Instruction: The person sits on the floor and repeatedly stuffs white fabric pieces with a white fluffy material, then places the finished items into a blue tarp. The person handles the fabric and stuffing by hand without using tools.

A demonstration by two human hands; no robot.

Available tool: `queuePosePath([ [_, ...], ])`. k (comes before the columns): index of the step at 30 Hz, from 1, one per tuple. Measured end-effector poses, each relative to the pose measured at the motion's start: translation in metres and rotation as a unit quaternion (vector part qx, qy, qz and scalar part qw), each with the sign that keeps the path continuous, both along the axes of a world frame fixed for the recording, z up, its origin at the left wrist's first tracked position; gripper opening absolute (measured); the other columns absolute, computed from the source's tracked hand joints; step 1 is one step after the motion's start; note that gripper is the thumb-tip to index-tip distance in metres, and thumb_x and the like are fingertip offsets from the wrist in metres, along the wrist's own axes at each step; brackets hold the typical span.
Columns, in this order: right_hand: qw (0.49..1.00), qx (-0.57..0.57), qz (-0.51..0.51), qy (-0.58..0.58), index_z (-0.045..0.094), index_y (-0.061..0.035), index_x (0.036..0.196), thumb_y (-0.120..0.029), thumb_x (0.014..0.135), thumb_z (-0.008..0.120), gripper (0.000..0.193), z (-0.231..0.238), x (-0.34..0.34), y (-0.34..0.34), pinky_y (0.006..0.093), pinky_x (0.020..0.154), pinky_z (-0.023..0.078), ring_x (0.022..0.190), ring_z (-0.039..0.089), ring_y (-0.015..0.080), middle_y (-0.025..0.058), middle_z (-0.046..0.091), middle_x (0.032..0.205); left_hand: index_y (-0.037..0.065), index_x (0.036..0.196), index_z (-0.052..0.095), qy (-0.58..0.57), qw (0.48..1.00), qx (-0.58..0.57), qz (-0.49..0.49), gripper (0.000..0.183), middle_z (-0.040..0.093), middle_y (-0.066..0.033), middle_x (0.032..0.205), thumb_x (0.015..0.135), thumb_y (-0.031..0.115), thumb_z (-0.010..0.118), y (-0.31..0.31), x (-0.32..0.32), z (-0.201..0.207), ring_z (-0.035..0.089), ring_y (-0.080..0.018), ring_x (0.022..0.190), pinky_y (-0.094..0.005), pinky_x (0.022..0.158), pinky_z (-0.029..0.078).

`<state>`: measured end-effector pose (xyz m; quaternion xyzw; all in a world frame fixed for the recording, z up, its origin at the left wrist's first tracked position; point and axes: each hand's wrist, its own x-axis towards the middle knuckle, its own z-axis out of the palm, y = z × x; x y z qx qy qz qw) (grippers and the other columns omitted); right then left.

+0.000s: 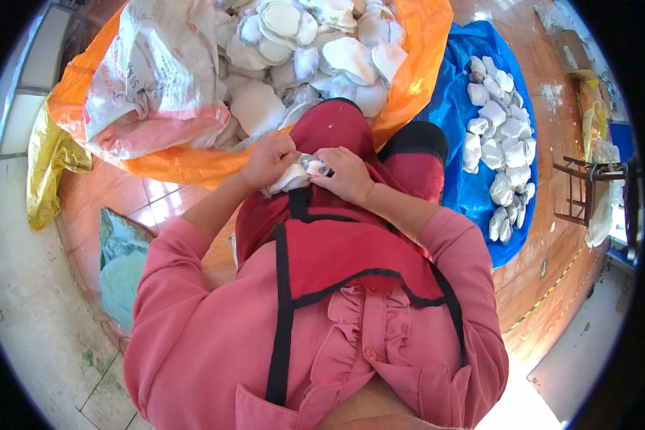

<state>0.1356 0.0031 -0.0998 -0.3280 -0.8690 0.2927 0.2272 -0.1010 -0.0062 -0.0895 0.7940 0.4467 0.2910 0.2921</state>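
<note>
In front of my lap, above the red apron (358, 261), both hands work close together on one small white, soft-looking piece (288, 179). My left hand (269, 161) is closed, its fingers bent in at the upper edge of the piece. My right hand (345, 175) is closed around the right end, where a small shiny, multicoloured part (315, 166) shows between thumb and fingers. What that part is, I cannot make out. Beyond my knees, an orange plastic sheet (426, 43) holds many flat, rounded white pieces (258, 109) in a heap.
A printed white woven sack (154, 68) lies over the heap's left side. To the right, a blue plastic sheet (455, 79) carries several lumpy white bundles (512, 129). A yellow bag (46, 165) and a green sheet (122, 272) lie at left. A wooden stool (588, 183) stands far right.
</note>
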Motion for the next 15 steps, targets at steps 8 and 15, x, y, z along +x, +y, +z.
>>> queuePosePath([
  [8,0.998,0.012,-0.044,0.035,0.06,-0.0046,0.109,-0.024,0.07,0.076,0.047,0.016,0.001,-0.001,0.041,0.088,0.047,0.097,0.057,0.0337,0.0119,0.061,0.1,0.001,0.076,0.052,-0.038,0.99,-0.129,0.04,0.019,0.052,-0.0145,0.074,0.086,0.014,0.062,0.001,0.01,0.004,0.052,-0.0334,0.072,-0.0421,0.065,0.042],
  [15,0.993,0.016,0.015,-0.113,0.056,-0.0024,0.097,-0.015,0.064,0.074,0.04,0.039,-0.013,0.012,0.0422,0.087,0.045,0.096,0.055,0.0343,0.0172,0.056,0.099,0.001,0.081,0.052,0.076,0.996,-0.039,0.037,0.019,0.056,-0.0189,0.081,0.089,0.018,0.056,0.003,0.025,0.017,0.055,-0.0395,0.079,-0.047,0.068,0.044],
])
